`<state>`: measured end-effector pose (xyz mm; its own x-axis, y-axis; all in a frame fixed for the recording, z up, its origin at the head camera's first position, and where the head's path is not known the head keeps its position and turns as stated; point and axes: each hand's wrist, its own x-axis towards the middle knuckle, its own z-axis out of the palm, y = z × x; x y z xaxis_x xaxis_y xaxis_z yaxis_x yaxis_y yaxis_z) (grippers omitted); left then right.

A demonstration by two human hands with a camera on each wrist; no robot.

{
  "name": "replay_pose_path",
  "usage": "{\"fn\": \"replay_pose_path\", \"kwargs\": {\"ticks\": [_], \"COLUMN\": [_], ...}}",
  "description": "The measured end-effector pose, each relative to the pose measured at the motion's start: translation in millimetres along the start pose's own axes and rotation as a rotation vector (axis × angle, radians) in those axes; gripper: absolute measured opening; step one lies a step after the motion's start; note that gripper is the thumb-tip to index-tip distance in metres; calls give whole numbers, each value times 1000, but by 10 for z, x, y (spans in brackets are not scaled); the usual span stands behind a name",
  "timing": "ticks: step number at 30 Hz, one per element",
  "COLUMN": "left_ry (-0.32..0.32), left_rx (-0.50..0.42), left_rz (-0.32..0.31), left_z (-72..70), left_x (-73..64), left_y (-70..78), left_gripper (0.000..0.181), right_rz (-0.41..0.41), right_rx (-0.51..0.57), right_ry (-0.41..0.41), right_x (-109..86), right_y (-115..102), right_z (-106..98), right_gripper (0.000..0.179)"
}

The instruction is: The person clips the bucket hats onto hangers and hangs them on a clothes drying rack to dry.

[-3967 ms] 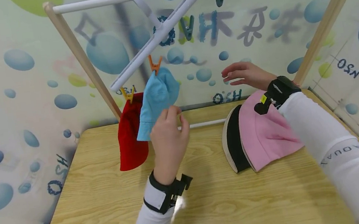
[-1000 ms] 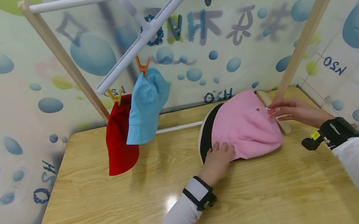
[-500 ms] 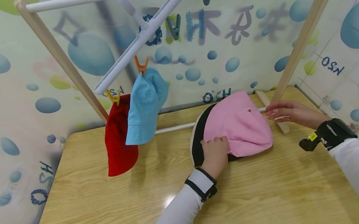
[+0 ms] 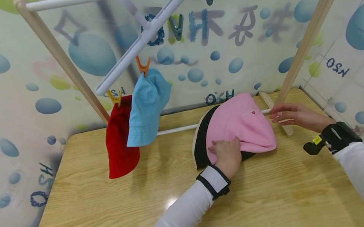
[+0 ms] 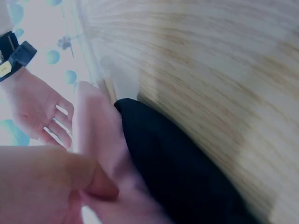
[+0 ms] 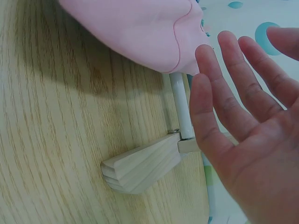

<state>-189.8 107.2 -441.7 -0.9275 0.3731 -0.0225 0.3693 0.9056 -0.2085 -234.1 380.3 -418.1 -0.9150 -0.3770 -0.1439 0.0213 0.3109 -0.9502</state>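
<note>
Pale, blue-spotted walls [image 4: 249, 76] surround a wood-grain table [image 4: 112, 214].

Left edge: tons of room over the table [image 4: 88, 217]
Near back left corner: red hat [image 4: 120, 144], blue hat [image 4: 147, 112] dangling in the way
Near back right corner: pink hat [image 4: 238, 117], foot [image 6: 142, 165], post [image 4: 313, 27] all blocking

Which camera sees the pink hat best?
The head view: nearly all the pink hat shows, though the left hand hides a bit. The left wrist view has a blurry strip; the right wrist view cuts part off.
</note>
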Motion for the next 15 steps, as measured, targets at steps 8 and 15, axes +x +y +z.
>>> {"fn": "replay_pose_path", "kwargs": {"ticks": [8, 15], "left_ry": [386, 578], "left_rx": [9, 46], "left_rz": [213, 262], "left_z": [-44, -130], "left_x": [6, 108], "left_y": [-69, -180], "left_gripper": [12, 18], "right_rz": [4, 3], "right_rx": [3, 0], "right_ry": [9, 22], "right_x": [2, 4], "right_y": [-16, -37], "right_z": [-3, 6], "right_gripper": [41, 45]}}
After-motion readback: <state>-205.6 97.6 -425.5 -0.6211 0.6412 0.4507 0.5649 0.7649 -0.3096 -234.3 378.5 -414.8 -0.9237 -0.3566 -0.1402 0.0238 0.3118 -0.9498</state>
